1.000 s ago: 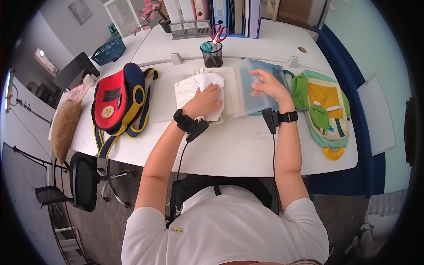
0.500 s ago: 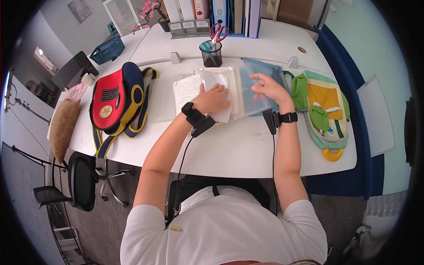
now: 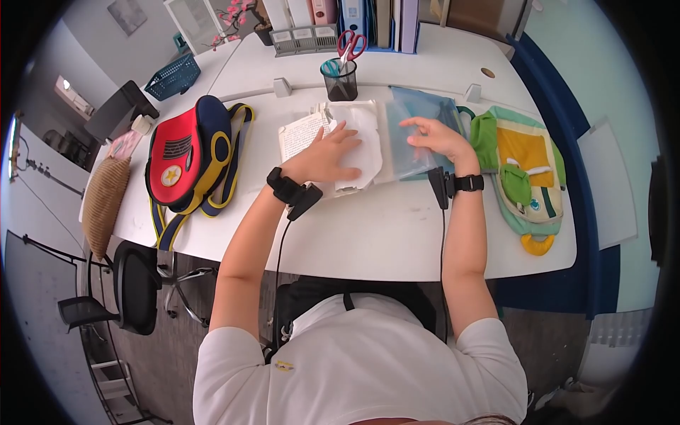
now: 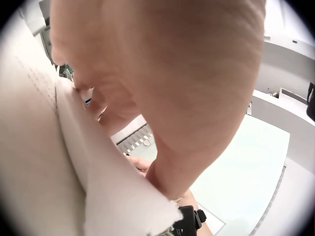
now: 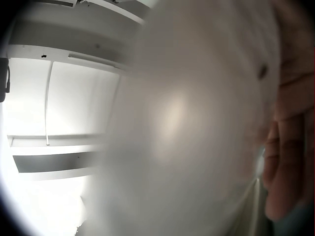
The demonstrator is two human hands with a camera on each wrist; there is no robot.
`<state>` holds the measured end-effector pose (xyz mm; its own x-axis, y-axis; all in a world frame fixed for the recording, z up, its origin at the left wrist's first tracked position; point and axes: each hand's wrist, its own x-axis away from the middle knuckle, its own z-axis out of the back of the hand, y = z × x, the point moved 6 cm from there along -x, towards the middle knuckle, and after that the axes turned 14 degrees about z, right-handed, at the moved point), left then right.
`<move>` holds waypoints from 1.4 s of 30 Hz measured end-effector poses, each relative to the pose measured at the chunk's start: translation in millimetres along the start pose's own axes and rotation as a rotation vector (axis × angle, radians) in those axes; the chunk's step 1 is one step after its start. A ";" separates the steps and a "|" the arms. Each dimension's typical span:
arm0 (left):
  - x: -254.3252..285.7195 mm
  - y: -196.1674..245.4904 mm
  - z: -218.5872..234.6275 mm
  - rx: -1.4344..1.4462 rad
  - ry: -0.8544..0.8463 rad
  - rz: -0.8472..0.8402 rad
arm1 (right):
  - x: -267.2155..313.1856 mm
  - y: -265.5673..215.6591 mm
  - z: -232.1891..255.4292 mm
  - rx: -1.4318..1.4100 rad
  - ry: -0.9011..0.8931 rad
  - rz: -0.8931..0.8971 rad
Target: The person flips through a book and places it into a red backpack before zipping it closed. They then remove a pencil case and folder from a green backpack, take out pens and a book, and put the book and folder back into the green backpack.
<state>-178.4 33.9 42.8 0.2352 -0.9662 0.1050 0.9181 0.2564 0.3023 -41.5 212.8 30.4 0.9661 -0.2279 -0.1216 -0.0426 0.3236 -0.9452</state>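
Note:
My left hand spreads its fingers over loose white paper in the head view. Left of that paper lies a page of dense writing. Up close in the left wrist view, the white paper slopes up under my fingers and thumb. My right hand pinches a translucent plastic folder cover with bent fingers, over a blue folder. From the right wrist, the blurred plastic cover fills the middle, hiding part of the fingers behind it.
To the left lies a red and navy backpack; to the right, a green and yellow one. A mesh pen cup with scissors stands behind the papers. Upright binders line the back of the white desk.
My left hand slid right with the white paper, then drew back left, leaving more of that paper showing. My right hand stays nearly in place at the plastic cover.

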 end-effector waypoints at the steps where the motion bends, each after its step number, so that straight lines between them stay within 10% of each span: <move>1: 3.4 -0.3 -2.8 -0.051 0.007 0.012 | -0.6 0.6 0.6 0.015 -0.002 0.002; 26: -16.3 6.4 -19.2 -0.328 -0.039 0.227 | 2.6 14.2 3.4 -0.008 -0.037 -0.004; 42: -15.0 11.3 -22.1 -0.176 -0.030 0.056 | 14.8 7.3 1.6 -0.078 -0.126 -0.018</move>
<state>-164.5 50.7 23.7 0.2799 -0.9488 0.1462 0.9462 0.2984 0.1249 -27.1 213.2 22.2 0.9910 -0.1145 -0.0698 -0.0397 0.2472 -0.9682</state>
